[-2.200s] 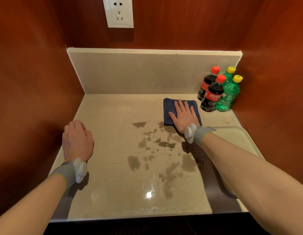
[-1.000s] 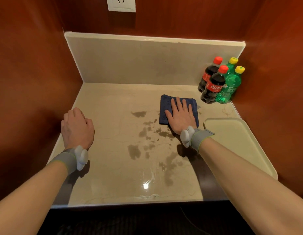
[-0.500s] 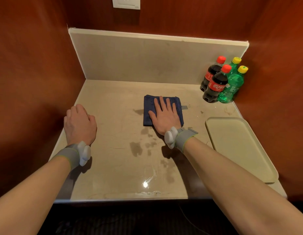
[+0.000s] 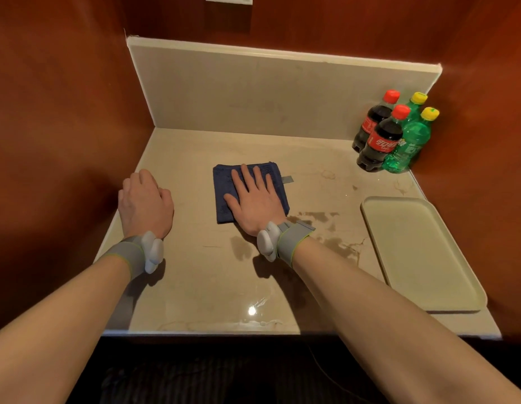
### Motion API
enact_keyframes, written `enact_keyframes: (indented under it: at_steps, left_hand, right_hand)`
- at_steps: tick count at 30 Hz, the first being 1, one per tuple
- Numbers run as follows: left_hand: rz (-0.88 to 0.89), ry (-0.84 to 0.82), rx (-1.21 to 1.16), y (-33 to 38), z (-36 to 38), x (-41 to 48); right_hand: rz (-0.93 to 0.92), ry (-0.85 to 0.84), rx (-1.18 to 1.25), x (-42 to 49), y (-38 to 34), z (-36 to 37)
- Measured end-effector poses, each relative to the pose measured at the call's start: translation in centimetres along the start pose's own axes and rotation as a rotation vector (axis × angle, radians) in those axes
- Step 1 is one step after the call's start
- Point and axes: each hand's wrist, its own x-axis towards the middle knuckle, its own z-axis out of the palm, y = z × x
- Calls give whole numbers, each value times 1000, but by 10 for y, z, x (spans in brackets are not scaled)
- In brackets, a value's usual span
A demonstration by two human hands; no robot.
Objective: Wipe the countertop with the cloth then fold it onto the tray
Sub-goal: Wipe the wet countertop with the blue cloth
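A folded dark blue cloth (image 4: 224,193) lies flat in the middle of the beige stone countertop (image 4: 195,272). My right hand (image 4: 255,202) presses down on it, palm flat and fingers spread, covering its right half. My left hand (image 4: 144,204) rests on the countertop near the left wall with its fingers curled under and nothing in it. Dark wet patches (image 4: 317,217) remain just right of the cloth and near my right wrist. A pale, empty tray (image 4: 419,252) sits at the right edge of the countertop.
Two cola bottles (image 4: 381,141) and two green soda bottles (image 4: 410,141) stand in the back right corner. Wood walls close in left, right and behind, above a stone backsplash (image 4: 253,91). The counter's front edge (image 4: 224,332) runs under my forearms.
My right hand has slid the cloth leftwards from beside the bottles to the counter's middle. Several wet patches in its path are gone. My left hand stayed put.
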Motion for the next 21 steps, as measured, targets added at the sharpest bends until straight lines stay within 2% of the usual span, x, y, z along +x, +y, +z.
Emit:
enact_keyframes:
  at_steps: [10,21]
  left_hand:
    - [1,6,-25,0,-2,-1]
    - [-15,6,-71,-1,-2,2]
  right_hand:
    - [-157,-25,2,-29,-31,10]
    - [-231,-27,-5,-59,-35,13]
